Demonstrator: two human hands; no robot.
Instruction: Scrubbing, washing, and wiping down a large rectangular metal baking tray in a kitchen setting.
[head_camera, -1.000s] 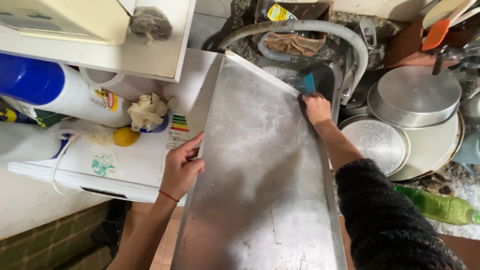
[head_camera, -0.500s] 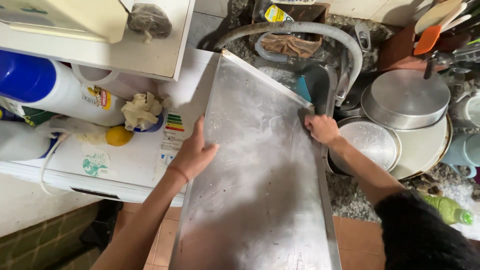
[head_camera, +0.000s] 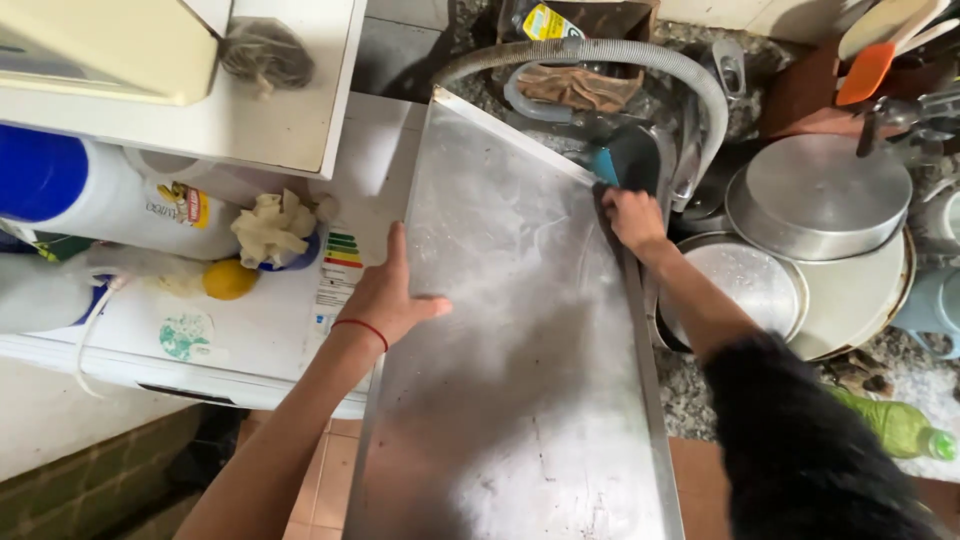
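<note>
Two hands are on the big metal tray (head_camera: 520, 340), which fills the centre of the frame and runs from the sink at the top down to the bottom edge. Your left hand (head_camera: 390, 295) grips its left rim, thumb laid flat on the face and fingers curled under out of sight. Your right hand (head_camera: 632, 218) is closed over the right rim near the top; I cannot tell if it pinches a blue sponge (head_camera: 606, 166) just above it. The tray is flat, thin, dull grey and scuffed, with cloudy white streaks all over, so the washing looks only partly done. At right sit round steel pans (head_camera: 820, 195); a ribbed grey hose (head_camera: 600, 52) arches across the top.
</note>
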